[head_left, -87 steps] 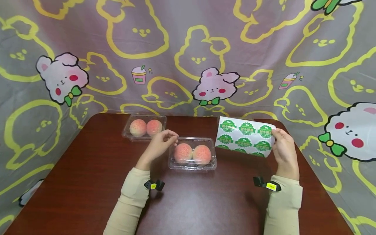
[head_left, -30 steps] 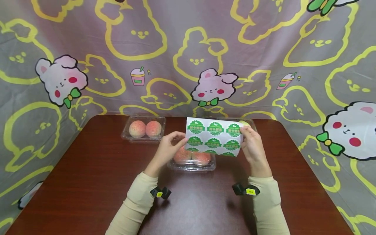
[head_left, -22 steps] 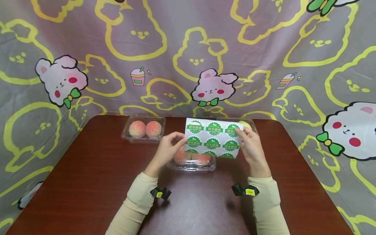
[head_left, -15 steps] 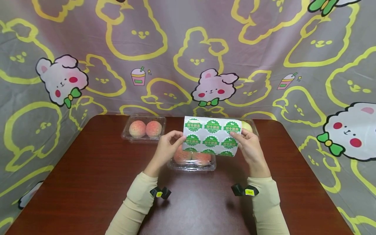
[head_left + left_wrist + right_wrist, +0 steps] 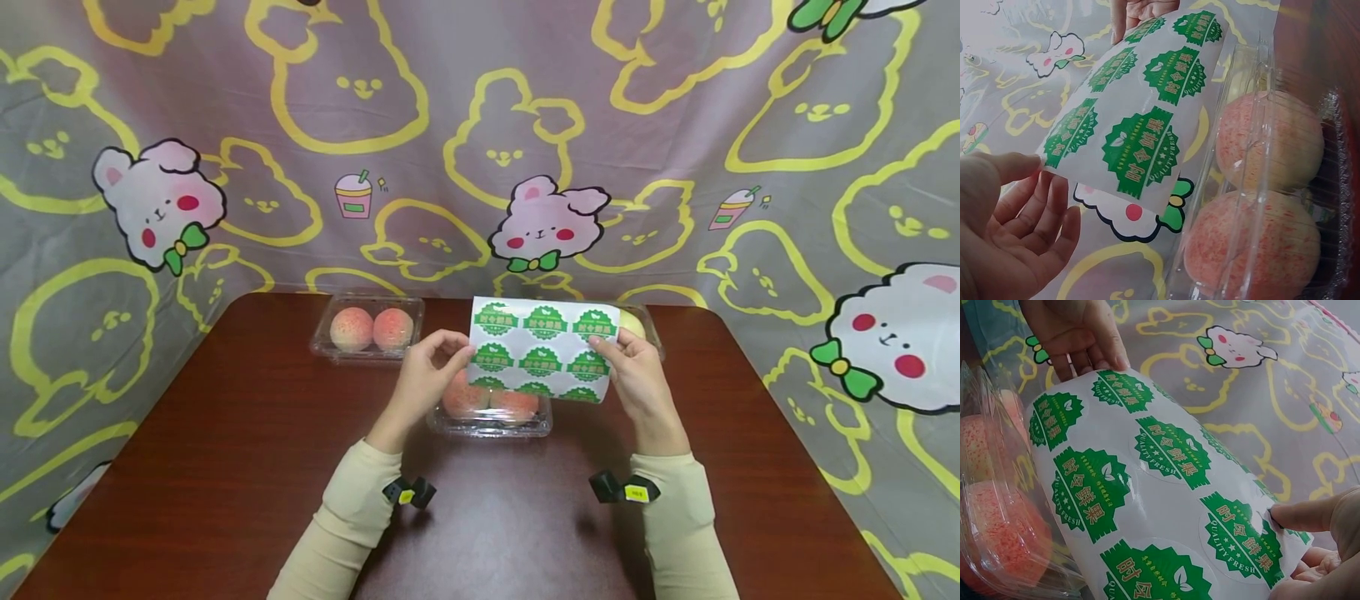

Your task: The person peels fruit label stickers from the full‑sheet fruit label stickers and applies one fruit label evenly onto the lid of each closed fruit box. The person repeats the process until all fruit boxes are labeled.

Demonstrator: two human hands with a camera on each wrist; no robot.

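Observation:
A white sheet of green round stickers (image 5: 542, 350) hangs in the air between both hands, bent slightly in a curve. My left hand (image 5: 429, 375) pinches its left edge between thumb and forefinger; the other fingers curl loosely, as the left wrist view shows. At the opposite edge my right hand (image 5: 643, 379) grips the sheet, thumb in front over a sticker and fingers behind. Below and behind the sheet stands a clear plastic box (image 5: 489, 427) with two peaches (image 5: 1269, 140) inside, its upper part hidden by the sheet in the head view.
Another clear box (image 5: 367, 354) with two peaches (image 5: 352, 329) stands at the back left. Behind the sheet, at the back right, a third clear box (image 5: 654, 333) with a pale yellow-green fruit (image 5: 630, 323) is partly hidden. A patterned curtain (image 5: 420, 167) borders the brown table (image 5: 225, 467).
The right hand has brought the sticker sheet leftward over the middle box, and the left hand has taken its left edge. Lately the right thumb has slid inward onto a sticker.

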